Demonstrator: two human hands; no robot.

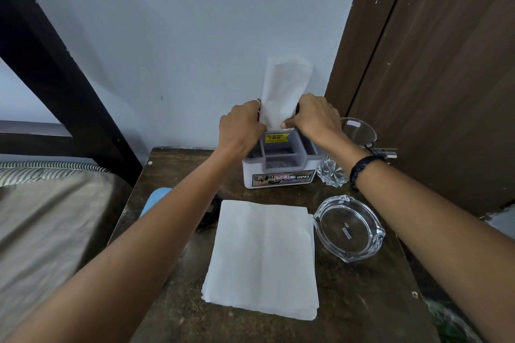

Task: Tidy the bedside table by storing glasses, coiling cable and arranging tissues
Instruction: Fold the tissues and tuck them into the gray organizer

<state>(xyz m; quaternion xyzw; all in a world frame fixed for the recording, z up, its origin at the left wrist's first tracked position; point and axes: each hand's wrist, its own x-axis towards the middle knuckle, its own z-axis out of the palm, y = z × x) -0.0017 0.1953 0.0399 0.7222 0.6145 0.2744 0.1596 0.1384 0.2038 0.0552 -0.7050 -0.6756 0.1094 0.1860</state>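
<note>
Tissue stack (262,259), dark wooden table (362,301), grey wall (195,36)

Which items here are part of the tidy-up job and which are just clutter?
In play: folded tissue held upright by left hand and right hand over the organizer box; tissue stack; eyeglasses.

Lying about: glass ashtray, crystal glass, blue object, bed.
</note>
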